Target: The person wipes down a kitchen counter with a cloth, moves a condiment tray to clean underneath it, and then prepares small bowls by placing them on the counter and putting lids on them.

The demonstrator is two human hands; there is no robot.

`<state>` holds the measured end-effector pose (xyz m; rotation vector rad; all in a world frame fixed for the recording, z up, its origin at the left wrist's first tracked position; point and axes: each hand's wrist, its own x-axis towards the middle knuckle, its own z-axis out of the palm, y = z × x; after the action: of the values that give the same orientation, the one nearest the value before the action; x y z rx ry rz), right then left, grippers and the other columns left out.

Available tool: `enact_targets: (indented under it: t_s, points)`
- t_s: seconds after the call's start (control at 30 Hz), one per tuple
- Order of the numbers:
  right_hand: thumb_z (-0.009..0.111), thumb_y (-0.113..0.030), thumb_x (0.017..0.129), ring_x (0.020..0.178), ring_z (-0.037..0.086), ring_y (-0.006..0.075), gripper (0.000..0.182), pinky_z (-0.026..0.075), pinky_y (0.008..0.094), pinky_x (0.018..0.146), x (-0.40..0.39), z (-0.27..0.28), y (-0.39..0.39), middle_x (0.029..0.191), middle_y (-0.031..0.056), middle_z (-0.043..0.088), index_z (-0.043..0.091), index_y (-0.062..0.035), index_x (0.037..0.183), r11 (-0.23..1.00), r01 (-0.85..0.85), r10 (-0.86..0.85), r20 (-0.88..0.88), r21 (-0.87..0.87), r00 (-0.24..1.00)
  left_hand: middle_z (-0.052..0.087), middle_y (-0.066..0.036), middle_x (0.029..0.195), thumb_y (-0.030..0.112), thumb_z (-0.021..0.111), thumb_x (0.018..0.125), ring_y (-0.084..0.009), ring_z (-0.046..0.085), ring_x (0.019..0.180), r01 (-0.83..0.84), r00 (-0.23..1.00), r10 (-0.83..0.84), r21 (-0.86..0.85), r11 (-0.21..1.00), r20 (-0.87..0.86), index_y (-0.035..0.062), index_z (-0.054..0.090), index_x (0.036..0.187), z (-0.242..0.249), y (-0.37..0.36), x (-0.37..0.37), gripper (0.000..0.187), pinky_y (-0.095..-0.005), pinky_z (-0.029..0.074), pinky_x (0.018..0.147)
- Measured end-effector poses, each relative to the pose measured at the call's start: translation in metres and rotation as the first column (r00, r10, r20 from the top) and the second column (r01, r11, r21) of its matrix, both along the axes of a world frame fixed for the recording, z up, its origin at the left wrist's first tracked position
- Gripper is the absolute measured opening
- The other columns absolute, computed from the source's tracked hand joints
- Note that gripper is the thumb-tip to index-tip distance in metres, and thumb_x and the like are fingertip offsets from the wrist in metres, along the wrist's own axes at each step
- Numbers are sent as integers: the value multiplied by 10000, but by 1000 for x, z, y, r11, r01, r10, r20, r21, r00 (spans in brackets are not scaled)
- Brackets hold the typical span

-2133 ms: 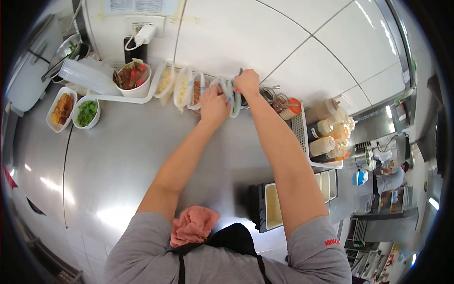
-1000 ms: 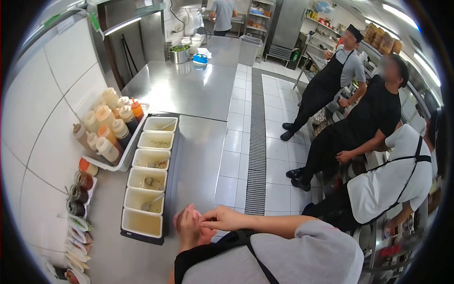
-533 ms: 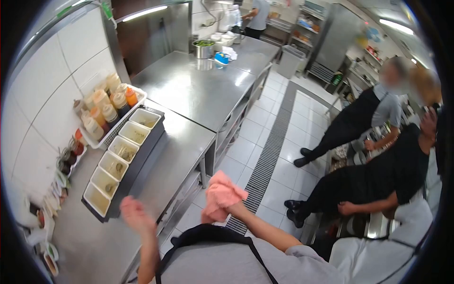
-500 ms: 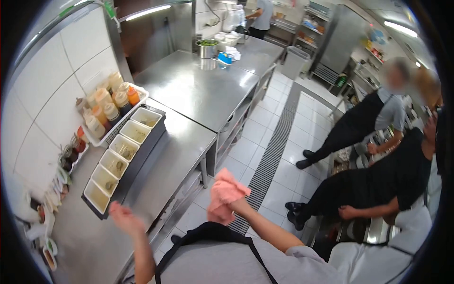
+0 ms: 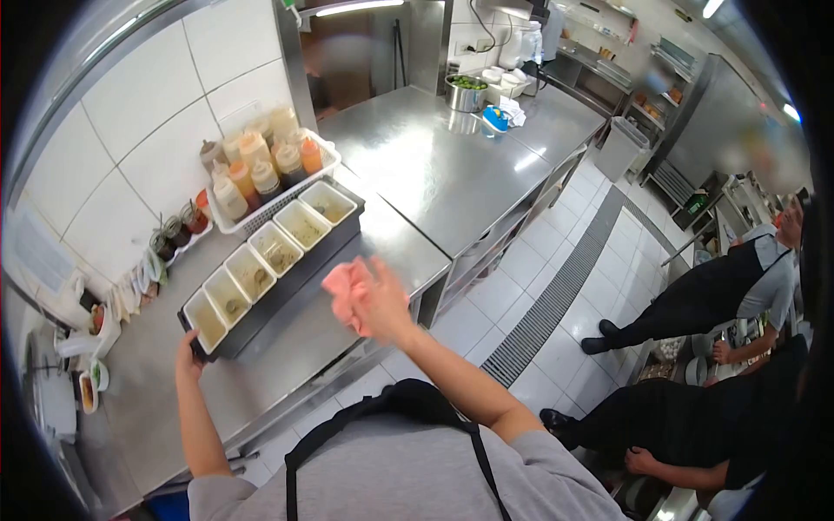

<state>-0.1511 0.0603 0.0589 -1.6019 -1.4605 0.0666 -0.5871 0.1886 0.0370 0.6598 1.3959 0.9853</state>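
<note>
Crumpled salmon-pink cloth [image 5: 346, 292]: soft, bunched, folds loose. It sits above the steel counter, just in front of the long black holder of six white rectangular tubs [image 5: 269, 265]. My right hand [image 5: 380, 304] is raised, forearm stretched forward, fingers closed round the cloth. My left hand [image 5: 188, 351] grips the holder's near end corner, arm reaching up and straight.
</note>
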Motion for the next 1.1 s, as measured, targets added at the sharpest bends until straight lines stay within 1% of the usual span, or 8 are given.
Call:
enact_targets:
  t_s: [0.13,0.2,0.4,0.47,0.53,0.87,1.03,1.1]
  points:
    - [597,-315,708,1154,354,404,497,304,618,843,-30,-30,14,1265,186,357,485,-153,1164,987,-100,144,411,-127,900,608,-114,912,149,602,708,-242,615,781,125,992,-124,28,992,-25,-15,529,1034,-20,19,-11,372,-367,521,618]
    - [599,-329,704,1135,374,373,410,339,585,800,-27,-47,19,1234,141,396,532,-166,1074,981,-89,156,421,-173,894,605,-130,900,103,591,694,-239,614,769,147,976,-152,-44,988,-154,-37,543,1004,-10,16,-7,343,-368,516,623]
    - [611,-176,686,820,564,242,289,448,354,710,28,-65,0,919,77,565,585,-136,971,993,-95,109,274,-66,956,599,-128,869,7,553,622,-258,614,738,147,982,-134,91,985,-131,-90,530,968,4,-19,48,360,-356,512,639]
    - [617,-141,667,747,573,255,313,460,356,652,48,-67,-17,879,85,566,589,-112,978,997,56,-58,-49,-49,997,599,-132,866,1,552,623,-258,615,739,150,985,-139,101,984,-104,-94,529,969,5,-22,67,360,-354,512,638]
    - [616,-136,663,719,569,278,320,470,348,615,76,-72,-35,845,98,571,596,-95,979,981,159,-172,-124,-110,977,598,-135,863,-4,551,623,-258,615,741,149,987,-142,110,983,-74,-97,527,970,6,-26,89,360,-353,512,637]
    - [605,-134,657,700,585,268,260,477,331,633,176,-121,-107,779,134,597,631,-58,904,833,549,-552,-187,-72,813,595,-151,848,-3,557,611,-266,611,702,318,947,-313,76,945,-70,-96,531,960,10,0,220,362,-358,510,613]
    - [596,-215,684,789,600,284,275,479,337,692,237,-183,-175,859,159,619,639,-65,911,601,713,-778,-59,-363,626,587,-160,870,-5,554,606,-275,609,738,395,918,-389,84,915,-79,-92,522,985,4,29,301,390,-374,509,640]
    - [618,-289,698,709,614,303,315,478,370,628,252,-190,-208,771,175,624,647,-37,885,556,703,-831,-286,-444,476,586,-163,879,-6,559,610,-279,609,747,415,910,-412,61,908,-49,-93,518,992,11,32,346,394,-379,509,648]
